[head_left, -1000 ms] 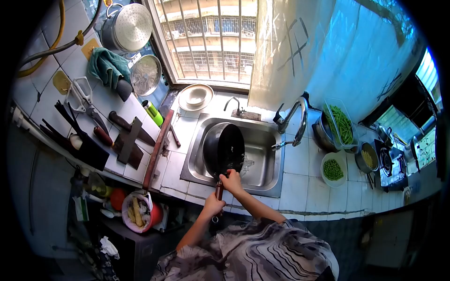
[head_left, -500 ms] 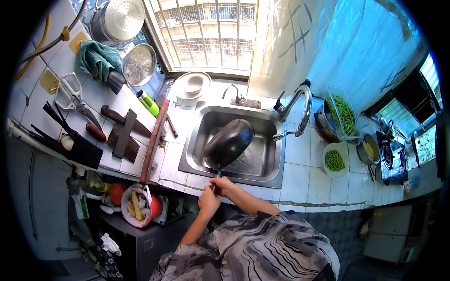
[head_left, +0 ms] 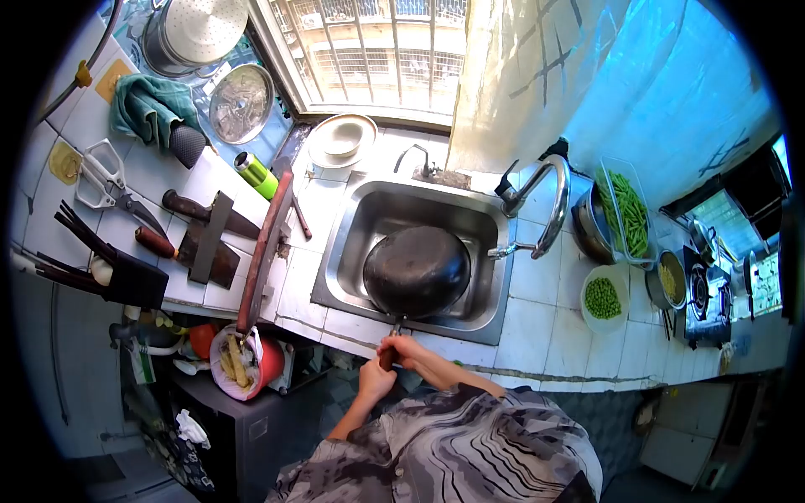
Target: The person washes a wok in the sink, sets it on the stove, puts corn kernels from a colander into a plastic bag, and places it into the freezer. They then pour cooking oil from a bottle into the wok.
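Note:
A dark wok (head_left: 417,270) lies over the steel sink (head_left: 482,327), its rounded underside facing up. Its handle points toward me past the sink's front edge. Both hands are wrapped round the brown end of that handle. My left hand (head_left: 376,380) grips nearest my body. Just beyond it, my right hand (head_left: 406,350) closes round the handle from the right. The inside of the wok is hidden. Over the sink's right side hangs the curved faucet (head_left: 557,201), whose spout ends close to the wok.
At left are a cleaver (head_left: 210,216), scissors (head_left: 105,176) and a green bottle (head_left: 256,174). Stacked bowls (head_left: 343,139) sit behind the sink. On the right are a bowl of peas (head_left: 602,299), a box of green pods (head_left: 625,210) and a gas stove (head_left: 704,293). Below hangs a red bin (head_left: 270,369).
The wok has turned from a tilted, edge-up position to lying flatter, underside up, lower in the sink. Both hands have rotated the handle and stay on it. The camera view has shifted slightly.

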`<action>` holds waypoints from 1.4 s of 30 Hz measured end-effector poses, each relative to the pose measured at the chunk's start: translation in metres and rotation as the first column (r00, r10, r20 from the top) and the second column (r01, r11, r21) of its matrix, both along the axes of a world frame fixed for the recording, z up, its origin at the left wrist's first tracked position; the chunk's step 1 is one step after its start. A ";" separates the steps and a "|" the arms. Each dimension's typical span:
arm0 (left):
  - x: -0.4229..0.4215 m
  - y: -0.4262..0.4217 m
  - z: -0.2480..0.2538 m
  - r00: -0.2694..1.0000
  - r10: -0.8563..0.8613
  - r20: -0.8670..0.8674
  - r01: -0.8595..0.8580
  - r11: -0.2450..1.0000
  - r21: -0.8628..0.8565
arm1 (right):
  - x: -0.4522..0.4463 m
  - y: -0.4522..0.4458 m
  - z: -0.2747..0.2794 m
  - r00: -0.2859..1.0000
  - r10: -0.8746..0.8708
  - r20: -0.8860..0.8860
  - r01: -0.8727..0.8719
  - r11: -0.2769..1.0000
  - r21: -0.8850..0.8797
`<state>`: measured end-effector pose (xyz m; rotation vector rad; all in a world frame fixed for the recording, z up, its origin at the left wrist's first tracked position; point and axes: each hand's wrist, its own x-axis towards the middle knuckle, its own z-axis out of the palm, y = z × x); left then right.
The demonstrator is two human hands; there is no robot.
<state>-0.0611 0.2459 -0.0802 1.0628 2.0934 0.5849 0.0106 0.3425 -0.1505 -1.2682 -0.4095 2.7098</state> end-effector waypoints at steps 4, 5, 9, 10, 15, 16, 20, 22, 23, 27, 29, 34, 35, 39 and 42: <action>0.005 -0.007 -0.002 0.995 0.102 -0.025 -0.099 0.991 0.086 | 0.001 0.001 0.021 0.998 -0.003 -0.065 0.008 0.997 0.078; 0.005 -0.006 0.001 0.988 0.138 -0.074 -0.128 0.984 0.127 | -0.001 0.005 0.026 0.993 0.011 -0.114 0.001 0.994 0.107; 0.004 -0.001 0.017 0.963 0.208 -0.169 -0.152 0.943 0.295 | -0.005 0.012 0.057 0.984 -0.006 -0.180 0.040 0.982 0.185; 0.003 -0.006 0.014 0.960 0.203 -0.191 -0.139 0.942 0.305 | -0.005 0.011 0.066 0.981 0.033 -0.192 0.015 0.970 0.244; -0.003 -0.026 0.014 0.963 0.206 -0.176 -0.112 0.894 0.435 | -0.007 -0.013 0.072 0.975 0.037 -0.218 0.035 0.947 0.318; -0.006 -0.031 0.014 0.961 0.191 -0.201 -0.090 0.900 0.426 | -0.009 -0.019 0.075 0.982 0.014 -0.189 0.050 0.943 0.328; -0.023 -0.054 0.014 0.965 0.135 -0.227 -0.024 0.902 0.432 | -0.020 -0.043 0.076 0.976 -0.045 -0.212 0.123 0.921 0.369; -0.033 -0.064 0.015 0.970 0.102 -0.222 0.008 0.894 0.448 | -0.026 -0.055 0.076 0.976 -0.073 -0.206 0.146 0.918 0.370; -0.036 -0.072 0.016 0.973 0.092 -0.211 0.015 0.890 0.455 | -0.028 -0.064 0.075 0.976 -0.094 -0.198 0.165 0.910 0.380; -0.034 -0.102 0.009 0.989 0.036 -0.147 0.039 0.877 0.478 | -0.023 -0.105 0.068 0.966 -0.191 -0.176 0.251 0.863 0.438; -0.026 -0.115 0.009 0.994 -0.038 -0.105 0.087 0.855 0.512 | -0.015 -0.125 0.067 0.954 -0.266 -0.137 0.299 0.829 0.473; 0.003 -0.148 0.013 0.974 -0.213 0.082 0.156 0.886 0.437 | 0.023 -0.175 0.080 0.896 -0.433 -0.099 0.418 0.746 0.519; 0.010 -0.150 0.009 0.961 -0.264 0.085 0.200 0.872 0.446 | 0.032 -0.183 0.080 0.872 -0.478 -0.099 0.454 0.718 0.528; 0.039 -0.162 0.001 0.901 -0.430 0.059 0.365 0.824 0.434 | 0.075 -0.213 0.081 0.766 -0.637 -0.091 0.581 0.624 0.523; 0.076 -0.172 0.015 0.822 -0.563 0.082 0.463 0.746 0.479 | 0.120 -0.240 0.068 0.658 -0.750 -0.066 0.667 0.540 0.513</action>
